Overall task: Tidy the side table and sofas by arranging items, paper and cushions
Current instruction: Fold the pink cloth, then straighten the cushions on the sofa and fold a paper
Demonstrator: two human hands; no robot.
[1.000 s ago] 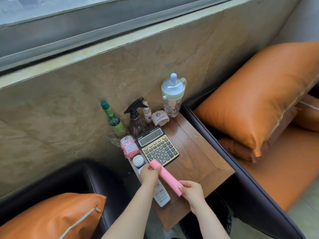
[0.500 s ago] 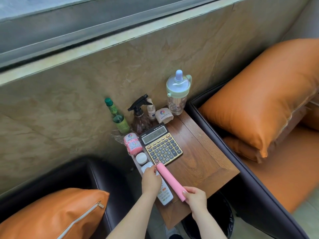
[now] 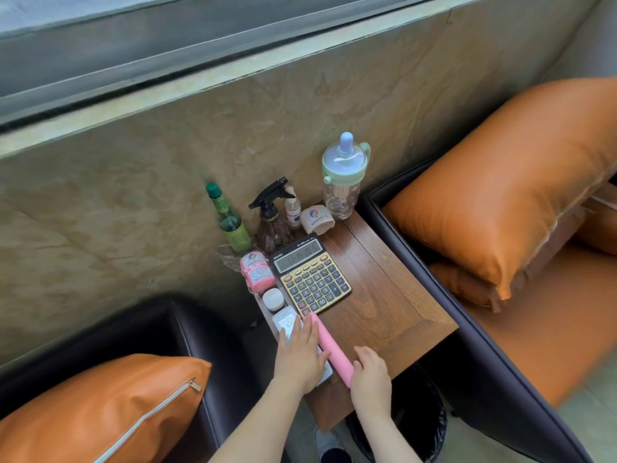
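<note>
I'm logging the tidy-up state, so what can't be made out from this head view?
- White remote: its lower half is covered by the left hand.
- Pink case: the near end sits behind the right hand, so the grip is unclear.
- Small clear bottle: label print too small to read.
- Black bin under the side table: contents hidden by the tabletop.
- Orange cushion: cut off by the frame's bottom-left edge.

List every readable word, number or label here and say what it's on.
"RONGYAO CC": paper cup sleeve.
"11-14-20 5": calculator display; its brand line is too small to read.
"22": remote control screen.
Pink packet and small clear bottle: print blurred, unreadable.
</note>
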